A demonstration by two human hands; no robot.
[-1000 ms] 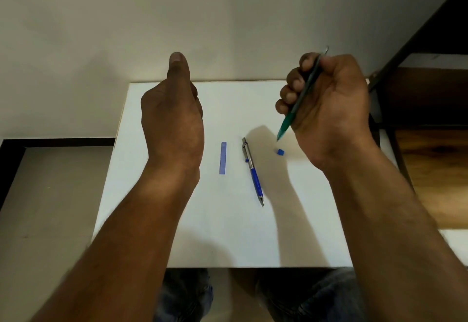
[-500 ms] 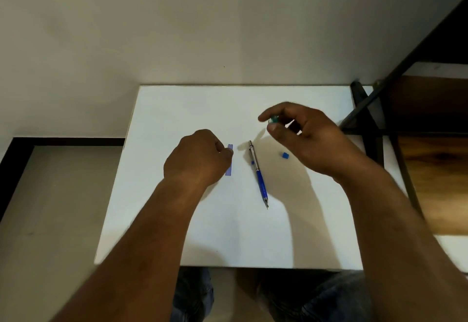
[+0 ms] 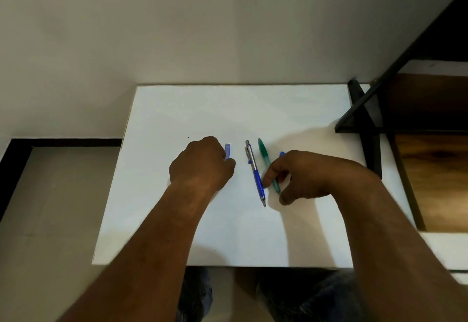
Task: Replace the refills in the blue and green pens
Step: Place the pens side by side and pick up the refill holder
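Dim room; the white table is the one bright patch.
Light seems to reach you from above: table (image 3: 177, 119) evenly lit, wall (image 3: 152, 30) grey & murky, corners darker. Soft shadows lie beside the right hand (image 3: 304, 177) & under its forearm, with a faint one by the left hand (image 3: 200, 167). Wide-angle lens splays the table edges. Pic slightly soft; the green pen (image 3: 264, 156) smears into the fingers.
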